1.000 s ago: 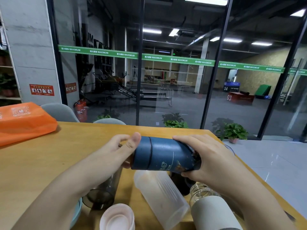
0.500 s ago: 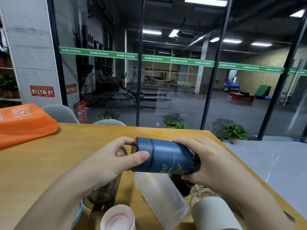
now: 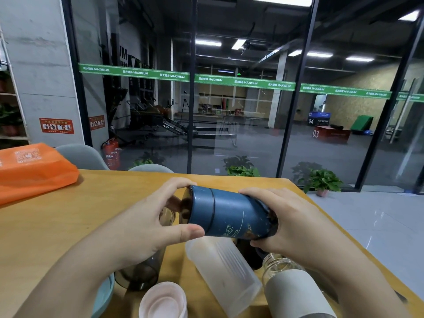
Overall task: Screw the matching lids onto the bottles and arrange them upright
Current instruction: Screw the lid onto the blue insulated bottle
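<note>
While both hands work above it, these lines tell the scene.
Surface: a wooden tabletop (image 3: 57,226) runs from the near edge to a glass wall (image 3: 241,134) at the far side, with a dim hall behind the glass.
Room: an orange bag (image 3: 34,171) lies far left on the tabletop; two grey chair backs (image 3: 80,157) rise behind its far edge; potted plants (image 3: 321,180) stand on the floor at the right.
Blue bottle (image 3: 231,214): held in the air over the middle of the tabletop, lying sideways, long axis left to right, lid end to the left.
Lid (image 3: 199,207): blue, one, seated on the bottle's left end.
Left hand (image 3: 142,223): fingers curled over the lid's top, thumb under it, gripping it.
Right hand (image 3: 291,226): fingers wrapped round the bottle's right end.
Other bottles: four on the tabletop below the hands: one frosted bottle (image 3: 224,276) lying down, one smoky tumbler (image 3: 140,271) at the left, one glass bottle with a grey sleeve (image 3: 296,292) at the right, one pink bottle (image 3: 164,301) nearest.
</note>
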